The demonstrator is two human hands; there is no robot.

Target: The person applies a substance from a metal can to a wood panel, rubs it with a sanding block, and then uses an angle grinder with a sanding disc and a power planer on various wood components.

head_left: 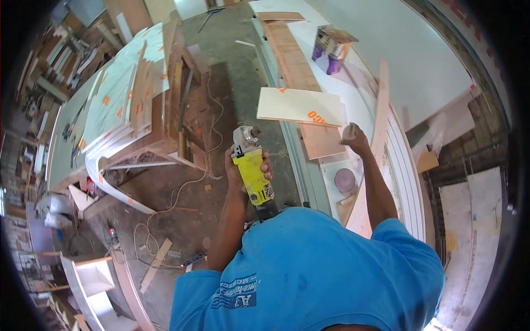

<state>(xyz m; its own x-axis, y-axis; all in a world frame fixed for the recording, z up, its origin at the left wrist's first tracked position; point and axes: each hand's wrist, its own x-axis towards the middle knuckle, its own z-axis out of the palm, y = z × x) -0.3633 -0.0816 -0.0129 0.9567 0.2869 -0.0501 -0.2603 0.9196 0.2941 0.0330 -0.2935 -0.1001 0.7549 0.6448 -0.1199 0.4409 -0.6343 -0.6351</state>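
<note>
In my left hand (234, 170) is a yellow-green angle grinder (253, 172), held upright with its silver gear head at the top. A short dark spindle sticks out of the head, with no disc visible on it. My right hand (360, 141) is raised over the bench at the right, its fingers closed on a small round beige disc (350, 131). A mauve round disc (345, 181) lies on the bench below that hand. Just left of the right hand, a white-faced board (298, 105) with orange print lies across a brown plank (292, 58).
Farther back on the bench stand a can (337, 51) and a purple-and-yellow box (320, 44). A long strip of wood (381, 105) runs along its right side. At the left, a wooden table (160, 118) carries stacked panels. A cable (175, 199) and wood offcuts (157, 265) lie on the floor.
</note>
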